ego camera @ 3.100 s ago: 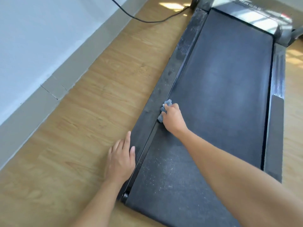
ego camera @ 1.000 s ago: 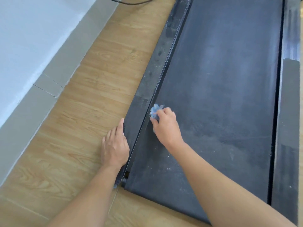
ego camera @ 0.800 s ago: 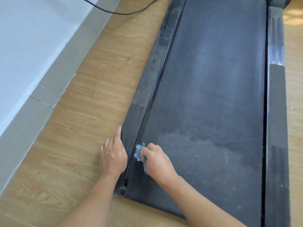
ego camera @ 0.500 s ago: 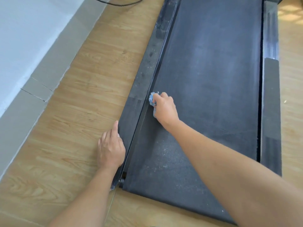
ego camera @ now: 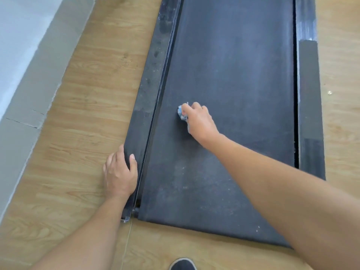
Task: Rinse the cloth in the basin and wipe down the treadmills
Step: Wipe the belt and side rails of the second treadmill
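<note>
A black treadmill lies flat on the wooden floor, its dusty belt [ego camera: 233,84] filling the middle of the view. My right hand [ego camera: 198,119] grips a small bunched blue-grey cloth [ego camera: 181,113] and presses it onto the belt, a little right of the left side rail [ego camera: 150,84]. My left hand [ego camera: 119,172] rests at the near end of that rail, thumb on top of the rail and fingers down its outer edge by the floor. White specks of dust dot the near part of the belt. No basin is in view.
A grey skirting and white wall [ego camera: 25,65] run along the left. The wooden floor [ego camera: 87,94] lies between wall and treadmill. The right side rail [ego camera: 309,106] borders more floor. The toe of a dark shoe [ego camera: 183,265] shows at the bottom edge.
My right hand has slid the cloth back and forth along the belt's left edge, then rightward off the rail gap onto the belt. My left hand has stayed at the rail's near end.
</note>
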The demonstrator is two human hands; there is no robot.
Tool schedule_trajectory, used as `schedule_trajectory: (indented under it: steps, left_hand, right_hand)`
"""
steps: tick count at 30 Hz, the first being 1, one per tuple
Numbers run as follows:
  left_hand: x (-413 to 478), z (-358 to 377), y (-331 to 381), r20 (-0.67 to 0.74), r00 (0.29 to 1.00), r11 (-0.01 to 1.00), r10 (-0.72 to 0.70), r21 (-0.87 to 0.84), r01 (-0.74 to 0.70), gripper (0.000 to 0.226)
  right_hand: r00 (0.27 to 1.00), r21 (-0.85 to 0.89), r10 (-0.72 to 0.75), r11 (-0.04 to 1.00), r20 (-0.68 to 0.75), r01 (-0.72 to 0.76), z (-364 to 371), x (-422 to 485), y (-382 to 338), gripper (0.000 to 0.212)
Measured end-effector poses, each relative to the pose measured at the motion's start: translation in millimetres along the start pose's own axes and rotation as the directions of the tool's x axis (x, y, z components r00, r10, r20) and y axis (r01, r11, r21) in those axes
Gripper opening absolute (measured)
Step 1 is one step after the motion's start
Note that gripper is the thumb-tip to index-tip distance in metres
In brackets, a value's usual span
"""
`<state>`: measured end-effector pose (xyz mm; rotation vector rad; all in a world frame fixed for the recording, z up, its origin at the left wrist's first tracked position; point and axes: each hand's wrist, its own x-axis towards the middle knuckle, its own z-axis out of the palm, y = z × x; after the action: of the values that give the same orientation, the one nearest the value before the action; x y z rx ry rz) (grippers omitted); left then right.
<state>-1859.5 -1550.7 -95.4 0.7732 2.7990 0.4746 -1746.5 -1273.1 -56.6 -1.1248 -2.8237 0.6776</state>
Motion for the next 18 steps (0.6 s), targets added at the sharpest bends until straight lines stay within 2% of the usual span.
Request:
schedule_trajectory:
  steps: [2,6,8,9,12,15,18]
  left_hand:
    - [-2,-1,1,0.001,1.0,1.0,-0.004,0.008,0.004,0.06]
    - [-2,-5,4,0.003,1.0,1.0,-0.024,-0.001,0.024,0.061]
    - [-1,-4,6,0.003,1.0,1.0,-0.025,0.0,0.025,0.061]
    - [-1,-5,6,0.008,1.0,1.0,-0.028,0.001,0.028,0.06]
    - [0,-1,3,0.007,1.0,1.0,-0.02,-0.002,0.02,0.06]
    - [2,2,2,0.015,1.0,1.0,-0.009,-0.003,0.009,0.062]
    - [2,1,-2,0.018,1.0,1.0,0.0,0.014,0.0,0.062]
  right_hand:
    - [0.998,0.017,-0.055,0.998,0.037,0.054,15,-57,-14,0.041]
    - [0.934,0.157,-0.233,0.968,0.271,0.195,27,-183,-45,0.023]
    - [0.941,0.144,-0.214,0.973,0.264,0.181,15,-168,-42,0.02]
    - [0.96,0.114,-0.159,0.984,0.232,0.136,11,-144,-36,0.019]
    - [0.998,0.058,0.026,0.998,0.06,-0.029,-6,-39,-4,0.026]
    - [0.995,0.063,0.094,0.993,0.044,-0.097,-24,42,19,0.032]
    - [0.991,0.06,0.132,0.989,0.028,-0.134,-4,-1,10,0.038]
